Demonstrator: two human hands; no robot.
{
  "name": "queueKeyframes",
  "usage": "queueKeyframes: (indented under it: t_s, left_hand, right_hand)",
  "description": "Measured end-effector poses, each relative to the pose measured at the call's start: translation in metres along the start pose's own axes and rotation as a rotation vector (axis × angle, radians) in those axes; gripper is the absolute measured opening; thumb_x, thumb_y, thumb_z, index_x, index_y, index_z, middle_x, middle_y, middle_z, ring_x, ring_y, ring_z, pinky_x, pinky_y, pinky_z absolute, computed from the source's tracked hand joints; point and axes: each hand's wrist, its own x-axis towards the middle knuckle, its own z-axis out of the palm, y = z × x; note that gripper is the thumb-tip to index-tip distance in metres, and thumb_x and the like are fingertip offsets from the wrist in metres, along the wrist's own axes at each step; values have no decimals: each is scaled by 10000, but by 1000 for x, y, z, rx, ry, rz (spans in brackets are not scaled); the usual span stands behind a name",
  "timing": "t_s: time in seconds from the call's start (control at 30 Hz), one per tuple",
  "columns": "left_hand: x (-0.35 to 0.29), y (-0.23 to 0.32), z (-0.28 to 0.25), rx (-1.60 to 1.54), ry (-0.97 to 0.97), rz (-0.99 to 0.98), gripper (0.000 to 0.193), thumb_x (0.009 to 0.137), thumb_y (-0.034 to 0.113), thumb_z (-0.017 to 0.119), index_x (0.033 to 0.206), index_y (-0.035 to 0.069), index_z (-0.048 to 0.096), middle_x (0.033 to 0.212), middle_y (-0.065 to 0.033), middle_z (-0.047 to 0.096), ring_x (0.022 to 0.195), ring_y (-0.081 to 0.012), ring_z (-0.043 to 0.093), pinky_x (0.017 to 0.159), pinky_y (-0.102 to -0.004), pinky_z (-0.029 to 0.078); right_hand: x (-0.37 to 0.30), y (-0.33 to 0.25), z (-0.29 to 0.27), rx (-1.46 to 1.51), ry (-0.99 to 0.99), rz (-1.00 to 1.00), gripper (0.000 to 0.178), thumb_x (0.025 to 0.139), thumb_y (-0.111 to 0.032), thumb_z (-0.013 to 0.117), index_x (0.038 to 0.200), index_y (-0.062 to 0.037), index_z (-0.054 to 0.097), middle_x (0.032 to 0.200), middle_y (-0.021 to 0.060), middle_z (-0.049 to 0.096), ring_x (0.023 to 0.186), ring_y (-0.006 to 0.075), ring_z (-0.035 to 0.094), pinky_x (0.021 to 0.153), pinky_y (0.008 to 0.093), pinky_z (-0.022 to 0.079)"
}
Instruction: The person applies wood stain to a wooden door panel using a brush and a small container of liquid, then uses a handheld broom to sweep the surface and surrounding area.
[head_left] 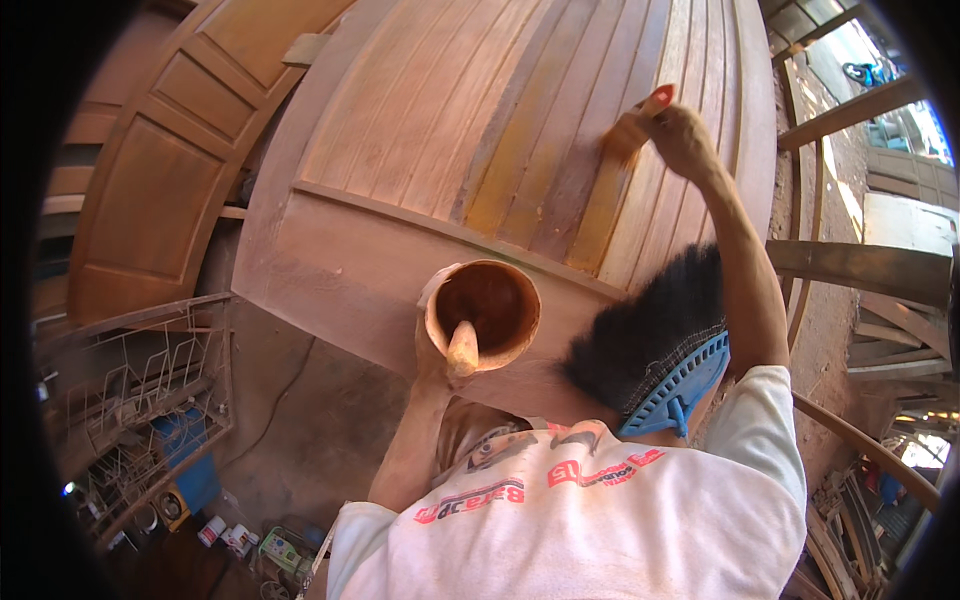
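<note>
My left hand [431,352] grips a round can [530,335] from its left side, with reddish-brown liquid inside. A wooden stick or handle [462,350] leans out over the near rim. Farther up and to the right, my right hand [684,140] is closed around a paintbrush [626,136] with a red handle end. Its blurred bristles are at the grooved boards of a large wooden door [410,120]. Darker brown and yellowish stripes run beside the brush; the boards on both sides are paler. A broom [650,335] with black bristles and a blue head is near my right arm.
A panelled brown door [165,190] leans at the left. Below it are a wire rack [140,385], a blue sheet [187,462] and several small containers [225,535] on the floor. Wooden beams [865,270] cross at the right, with stacked timber beyond.
</note>
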Motion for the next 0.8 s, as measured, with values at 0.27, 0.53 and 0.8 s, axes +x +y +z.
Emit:
queueKeyframes:
  t_s: [0.27,0.53,0.8]
  left_hand:
    - [1,26,1,32,-16,10,750,924,403,704,1499,-5,448,1419,-183,571,1295,-301,591,1112,-459,489]
    - [0,12,0,223,-15,50,783,866,295,840,1482,21,441,1402,-171,592,1279,-284,616,1077,-443,528]
    - [-28,4,-30,269,-99,-23,996,674,142,984,1474,25,402,1355,-160,626,1224,-273,662,1022,-421,577]
  right_hand:
    - [-32,-20,27,64,-10,-160,198,1008,-232,737,1006,-34,744,915,124,719,826,272,706,760,402,571]
    - [-170,-136,2,305,207,-137,144,980,-160,774,1010,-19,767,1015,98,764,877,207,743,764,334,588]
    - [-240,-176,29,364,446,-194,157,960,-109,770,1087,-18,773,1048,120,762,967,244,739,836,345,598]
